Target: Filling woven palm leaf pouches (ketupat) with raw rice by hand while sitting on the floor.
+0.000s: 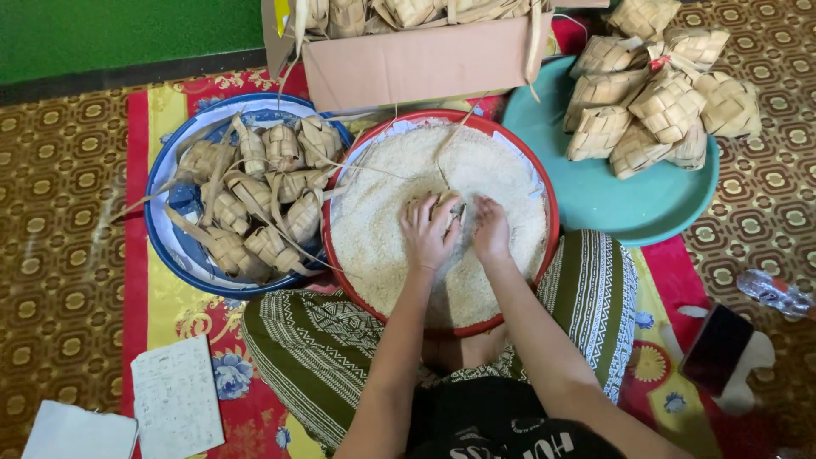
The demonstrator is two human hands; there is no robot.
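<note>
A red round basin (544, 191) full of white uncooked rice (387, 225) rests on my lap. My left hand (427, 236) grips a small woven palm-leaf pouch (444, 206) half sunk in the rice. Close beside it on the right, my right hand (490, 229) has its fingers bent down into the rice, touching the pouch's edge. A blue basin (170, 242) to the left holds several empty woven pouches (255, 191) with long leaf tails.
A teal tray (612, 200) at the right carries a heap of plump woven pouches (654, 102). A cardboard box (416, 59) with more pouches stands behind. A dark phone (716, 348), a plastic bottle (775, 293) and paper sheets (174, 395) lie on the patterned mat.
</note>
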